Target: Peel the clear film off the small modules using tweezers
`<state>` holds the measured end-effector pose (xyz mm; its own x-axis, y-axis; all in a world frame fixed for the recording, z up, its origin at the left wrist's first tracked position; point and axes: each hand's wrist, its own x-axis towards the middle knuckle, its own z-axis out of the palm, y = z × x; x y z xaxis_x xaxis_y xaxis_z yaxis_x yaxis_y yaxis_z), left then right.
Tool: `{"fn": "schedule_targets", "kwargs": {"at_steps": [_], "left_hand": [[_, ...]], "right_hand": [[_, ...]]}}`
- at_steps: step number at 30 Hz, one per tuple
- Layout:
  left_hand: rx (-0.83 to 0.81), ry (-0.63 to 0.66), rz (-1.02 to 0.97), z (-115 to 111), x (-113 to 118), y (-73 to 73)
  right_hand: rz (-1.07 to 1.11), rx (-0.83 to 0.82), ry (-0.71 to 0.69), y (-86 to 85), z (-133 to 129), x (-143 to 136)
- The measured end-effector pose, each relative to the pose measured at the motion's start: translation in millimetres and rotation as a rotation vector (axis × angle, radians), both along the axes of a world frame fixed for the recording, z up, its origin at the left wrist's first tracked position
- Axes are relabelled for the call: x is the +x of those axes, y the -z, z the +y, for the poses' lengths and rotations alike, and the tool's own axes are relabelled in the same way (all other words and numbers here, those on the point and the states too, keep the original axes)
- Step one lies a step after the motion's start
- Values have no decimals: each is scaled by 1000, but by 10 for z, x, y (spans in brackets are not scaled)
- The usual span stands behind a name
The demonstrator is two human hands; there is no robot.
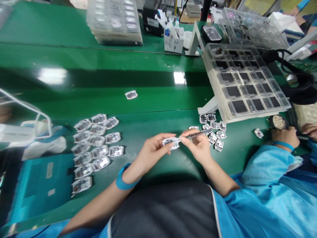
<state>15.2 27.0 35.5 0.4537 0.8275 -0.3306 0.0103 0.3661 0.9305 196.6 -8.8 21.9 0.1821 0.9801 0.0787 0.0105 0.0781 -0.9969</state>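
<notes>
Between the thumb and fingers of my left hand [155, 148] is a small white-framed electronic part [170, 142], held above the green table. My right hand [196, 145] grips slender grey metal tweezers [199, 133], their back end pointing right; the fingers meet the right end of the part, and the tips are hard to make out. Left of my hands, similar parts [96, 140] with shiny faces lie in slanted rows. A looser cluster of smaller-looking parts [214, 125] lies just beyond my right hand. One single part [131, 95] rests farther back on the table.
A clear-lidded compartment tray [244, 89] stands at the right, on a white bracket [209, 106]. Stacked trays [115, 23] and a white box of tools [173, 43] stand at the back. A teal case [42, 185] lies left. A co-worker's hand [286, 137] is at right near a round dish [278, 122].
</notes>
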Motion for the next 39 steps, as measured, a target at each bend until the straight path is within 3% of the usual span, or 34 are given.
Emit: {"fn": "schedule_targets", "kwargs": {"at_steps": [10, 35, 39], "left_hand": [[170, 64, 111, -19, -28, 73], [142, 84, 127, -45, -21, 35], [163, 95, 146, -39, -22, 3]], "right_hand": [[136, -119, -7, 26, 44, -29], [35, -112, 11, 5, 57, -6], [98, -109, -5, 1, 66, -6]]}}
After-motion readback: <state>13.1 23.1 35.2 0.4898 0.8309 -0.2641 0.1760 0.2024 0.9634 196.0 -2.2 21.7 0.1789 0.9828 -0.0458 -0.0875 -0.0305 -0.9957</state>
